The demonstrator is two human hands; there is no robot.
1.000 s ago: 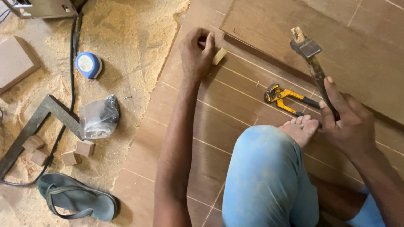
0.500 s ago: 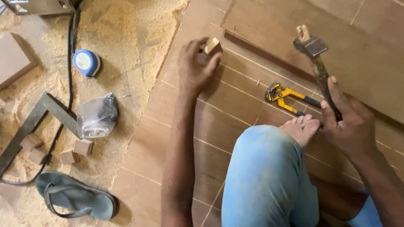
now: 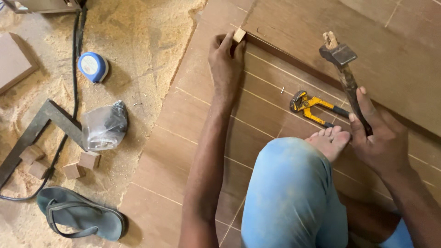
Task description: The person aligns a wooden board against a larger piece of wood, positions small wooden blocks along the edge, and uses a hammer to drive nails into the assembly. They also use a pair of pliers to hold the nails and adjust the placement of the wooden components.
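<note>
The person is sitting on a large brown wooden panel with thin pale inlaid lines (image 3: pixel 193 119), which is lying on the floor. The left hand (image 3: pixel 225 62) is reaching forward, and its fingertips are closing on a small pale wooden block (image 3: pixel 239 34). The block is touching the end of a dark raised wooden strip (image 3: pixel 294 62) that is running across the panel.

The right hand (image 3: pixel 379 140) is gripping firmly the dark wooden handle of a hammer with a black metal head (image 3: pixel 339 54). The hammer is pointing away from the person and its head is hanging above the panel, well apart from the block.

Yellow-handled pliers (image 3: pixel 310 106) are lying on the panel just in front of the person's bare foot (image 3: pixel 330 140). A knee in light blue jeans (image 3: pixel 287 188) is filling the lower middle of the view.

To the left, the floor is covered with sawdust (image 3: pixel 138 41). There a blue and white round tape measure (image 3: pixel 93 67), a crumpled clear plastic bag (image 3: pixel 104 126), a dark metal square (image 3: pixel 43 121), several small wooden cubes (image 3: pixel 73 170) and a grey-blue flip-flop sandal (image 3: pixel 80 216) are lying. A black cable (image 3: pixel 76 46) is running past the tape measure.
</note>
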